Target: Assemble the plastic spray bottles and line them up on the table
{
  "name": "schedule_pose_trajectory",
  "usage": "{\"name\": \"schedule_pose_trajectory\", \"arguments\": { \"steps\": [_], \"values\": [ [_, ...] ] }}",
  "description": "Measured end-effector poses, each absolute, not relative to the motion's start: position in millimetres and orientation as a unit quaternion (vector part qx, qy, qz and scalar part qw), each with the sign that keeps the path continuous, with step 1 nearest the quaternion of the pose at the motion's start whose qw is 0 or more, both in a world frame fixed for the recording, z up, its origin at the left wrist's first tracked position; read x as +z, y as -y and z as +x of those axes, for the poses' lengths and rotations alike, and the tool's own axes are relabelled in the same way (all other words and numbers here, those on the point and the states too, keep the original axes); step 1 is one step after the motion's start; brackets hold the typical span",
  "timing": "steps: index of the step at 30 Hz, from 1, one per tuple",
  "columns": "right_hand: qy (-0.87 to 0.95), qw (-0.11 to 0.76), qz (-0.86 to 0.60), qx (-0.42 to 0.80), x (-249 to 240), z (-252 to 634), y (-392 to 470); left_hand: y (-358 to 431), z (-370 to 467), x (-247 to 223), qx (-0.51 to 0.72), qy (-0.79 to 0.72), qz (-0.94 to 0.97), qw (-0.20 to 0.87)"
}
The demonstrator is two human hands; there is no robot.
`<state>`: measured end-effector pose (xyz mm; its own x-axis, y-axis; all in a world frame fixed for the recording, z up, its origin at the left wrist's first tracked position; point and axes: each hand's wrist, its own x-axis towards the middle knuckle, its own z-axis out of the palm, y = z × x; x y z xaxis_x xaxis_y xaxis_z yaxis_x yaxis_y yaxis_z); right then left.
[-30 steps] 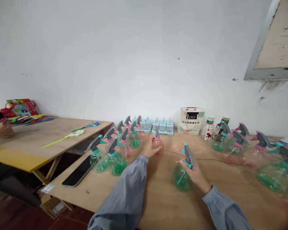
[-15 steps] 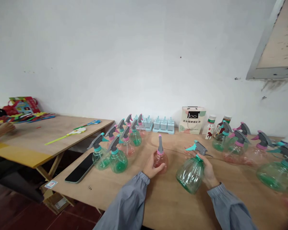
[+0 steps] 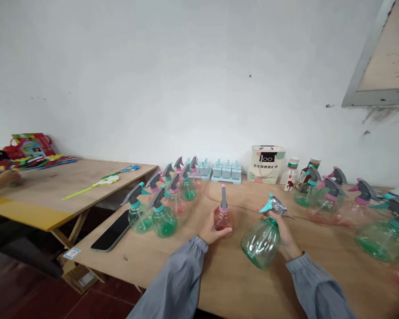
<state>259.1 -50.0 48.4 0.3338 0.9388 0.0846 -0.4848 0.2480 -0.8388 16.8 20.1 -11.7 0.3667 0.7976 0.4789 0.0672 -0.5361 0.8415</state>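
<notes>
My left hand (image 3: 213,229) is wrapped round the body of a pink spray bottle (image 3: 224,217), which stands upright with its grey trigger head on top. In my right hand (image 3: 284,232) is a green spray bottle (image 3: 261,243), gripped at the neck and tilted; its turquoise nozzle points left. Some of my right fingers are hidden behind its neck. Left of my hands, several green and pink spray bottles (image 3: 164,220) stand grouped together. On the right side more of them stand, among them a large green spray bottle (image 3: 381,241).
A phone (image 3: 111,232) lies by the table's left edge. Pale blue ice-pop moulds (image 3: 226,172), a paper bag (image 3: 265,165) and small labelled bottles (image 3: 291,174) stand along the wall. At a second table (image 3: 83,208), another person's hand (image 3: 3,180) is near colourful flat pieces.
The green spray bottle in my right hand has shifted slightly left. My left hand and the pink spray bottle have hardly moved.
</notes>
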Motion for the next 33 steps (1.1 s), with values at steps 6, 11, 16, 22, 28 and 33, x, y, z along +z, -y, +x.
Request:
{"name": "schedule_pose_trajectory", "arguments": {
  "steps": [6,11,16,22,28,33],
  "values": [
    [0.319,0.727,-0.375,0.479,50,257,53,-22,16,-13,0.479,-0.296,0.735,0.378],
    [0.360,0.708,-0.351,0.496,53,253,57,-21,15,-12,0.472,-0.293,0.739,0.381],
    [0.337,0.724,-0.378,0.469,47,256,54,-19,15,-9,0.466,-0.295,0.744,0.377],
    [0.369,0.722,-0.383,0.443,50,253,58,-19,15,-9,0.469,-0.297,0.744,0.372],
    [0.351,0.718,-0.390,0.458,47,252,58,-18,14,-8,0.469,-0.297,0.745,0.370],
    [0.349,0.726,-0.390,0.446,45,253,57,-18,13,-8,0.467,-0.298,0.750,0.360]
  ]
}}
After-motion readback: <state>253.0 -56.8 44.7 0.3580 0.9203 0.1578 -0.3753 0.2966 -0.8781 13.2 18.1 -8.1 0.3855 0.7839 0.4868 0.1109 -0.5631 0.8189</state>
